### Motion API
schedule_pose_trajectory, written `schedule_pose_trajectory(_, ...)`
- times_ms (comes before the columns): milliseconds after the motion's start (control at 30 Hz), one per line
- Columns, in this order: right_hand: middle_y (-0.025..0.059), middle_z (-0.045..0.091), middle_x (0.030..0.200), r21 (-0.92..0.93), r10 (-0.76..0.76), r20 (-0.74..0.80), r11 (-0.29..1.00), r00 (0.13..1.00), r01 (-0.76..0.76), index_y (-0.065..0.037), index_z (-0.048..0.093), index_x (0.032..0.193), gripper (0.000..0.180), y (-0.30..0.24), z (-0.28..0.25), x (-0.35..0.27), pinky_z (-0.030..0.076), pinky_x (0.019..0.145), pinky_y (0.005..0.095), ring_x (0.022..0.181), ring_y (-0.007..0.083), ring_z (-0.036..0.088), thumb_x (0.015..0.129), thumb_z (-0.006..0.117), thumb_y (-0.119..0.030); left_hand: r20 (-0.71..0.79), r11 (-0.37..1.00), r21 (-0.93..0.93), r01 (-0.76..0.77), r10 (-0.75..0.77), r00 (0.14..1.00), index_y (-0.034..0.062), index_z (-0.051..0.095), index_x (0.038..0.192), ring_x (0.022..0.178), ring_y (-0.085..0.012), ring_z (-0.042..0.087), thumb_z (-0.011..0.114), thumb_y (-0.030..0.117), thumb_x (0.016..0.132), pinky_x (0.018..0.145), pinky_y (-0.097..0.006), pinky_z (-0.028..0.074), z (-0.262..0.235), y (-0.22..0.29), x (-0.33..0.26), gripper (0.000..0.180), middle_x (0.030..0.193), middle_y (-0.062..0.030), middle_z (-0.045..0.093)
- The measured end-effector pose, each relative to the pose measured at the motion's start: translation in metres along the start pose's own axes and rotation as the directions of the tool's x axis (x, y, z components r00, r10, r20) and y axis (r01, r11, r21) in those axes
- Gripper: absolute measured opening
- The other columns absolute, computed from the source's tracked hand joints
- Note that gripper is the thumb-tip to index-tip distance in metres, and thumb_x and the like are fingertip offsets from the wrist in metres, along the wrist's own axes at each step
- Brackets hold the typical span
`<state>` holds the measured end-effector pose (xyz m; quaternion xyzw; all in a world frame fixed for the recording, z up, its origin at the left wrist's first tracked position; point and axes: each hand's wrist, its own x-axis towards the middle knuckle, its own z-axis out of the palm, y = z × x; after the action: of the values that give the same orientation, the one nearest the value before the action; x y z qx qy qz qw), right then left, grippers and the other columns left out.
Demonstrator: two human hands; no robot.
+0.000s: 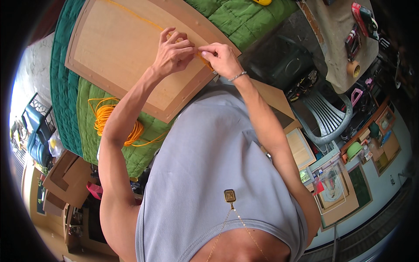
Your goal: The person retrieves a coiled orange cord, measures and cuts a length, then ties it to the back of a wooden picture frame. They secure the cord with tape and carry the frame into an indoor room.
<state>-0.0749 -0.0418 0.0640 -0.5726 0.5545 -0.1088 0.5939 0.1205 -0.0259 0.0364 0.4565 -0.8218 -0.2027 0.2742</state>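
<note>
A yellow-orange cord (139,17) runs from the far left across a brown framed panel (126,48) to my hands. My left hand (174,53) is over the panel, thumb and forefinger pinched on the cord while the other fingers are raised and bent. Close beside it, my right hand (223,60) also pinches the cord, with the fingertips of both hands nearly meeting. Past the right fingertips a short stretch of cord slants down to the panel's near edge. The exact spot between the fingertips is partly hidden.
A loose coil of orange cord (104,117) lies on the green quilted cloth (89,98), left of my left arm. On the right are a plastic chair (325,111) and a cloth-covered table (325,26) bearing a tape roll (353,68) and tools. Cardboard pieces (67,179) stand lower left.
</note>
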Motion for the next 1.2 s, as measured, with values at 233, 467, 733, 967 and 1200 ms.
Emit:
schedule_pose_trajectory(233,0.0068,0.065,0.077,0.006,-0.171,-0.260,0.984,0.950,0.179,-0.002,0.070,0.097,0.020,0.008,0.022,-0.015,0.049,0.061,0.0231,0.067,0.0107,0.061,0.077,0.069,-0.004,0.062,1.000,-0.009,-0.019,0.020,0.998,0.0202,0.066,0.079,0.091,-0.0153,0.055,0.072,0.013,0.065,0.098,-0.044,0.032,-0.004,-0.002,0.002,0.016,0.076,0.0078,0.058)
schedule_pose_trajectory(467,0.0119,0.063,0.072,0.093,-0.261,-0.272,0.951,0.926,0.295,-0.003,0.051,0.100,0.029,0.007,0.033,-0.004,0.051,0.059,0.0331,0.069,0.0230,0.065,0.074,0.060,0.006,0.242,0.986,-0.147,-0.073,0.108,0.964,0.0165,0.066,0.072,0.086,-0.0152,0.055,0.073,0.013,0.063,0.093,-0.042,0.036,-0.018,-0.014,0.018,0.012,0.072,0.0063,0.058)
schedule_pose_trajectory(733,0.0092,0.062,0.065,0.077,-0.320,-0.068,0.943,0.945,0.325,-0.005,0.043,0.104,0.036,0.003,0.017,0.009,0.049,0.057,0.0314,0.060,0.0242,0.065,0.074,0.059,0.006,0.378,0.934,-0.330,-0.140,0.266,0.887,0.0094,0.066,0.071,0.075,-0.0194,0.056,0.072,0.011,0.068,0.086,-0.039,0.041,-0.029,-0.023,0.038,0.007,0.066,0.0001,0.057)
schedule_pose_trajectory(967,0.0128,0.069,0.074,0.002,-0.272,0.016,0.962,0.962,0.272,-0.004,0.046,0.117,0.044,-0.001,0.006,0.005,0.050,0.059,0.0298,0.063,0.0227,0.067,0.077,0.063,-0.001,0.260,0.955,-0.148,-0.256,0.287,0.922,0.0104,0.065,0.075,0.077,-0.0173,0.058,0.071,0.012,0.069,0.087,-0.039,0.042,-0.029,-0.022,0.031,0.009,0.071,0.0014,0.056)
schedule_pose_trajectory(1200,0.0094,0.071,0.089,0.389,-0.092,0.030,0.918,0.995,0.073,0.003,0.047,0.130,0.047,0.026,0.019,-0.009,0.052,0.072,0.0231,0.080,0.0117,0.066,0.086,0.061,0.000,0.187,0.958,-0.126,-0.257,0.278,0.942,0.0119,0.067,0.078,0.080,-0.0157,0.058,0.072,0.011,0.067,0.087,-0.039,0.043,-0.031,-0.014,0.026,0.012,0.075,0.0029,0.059)
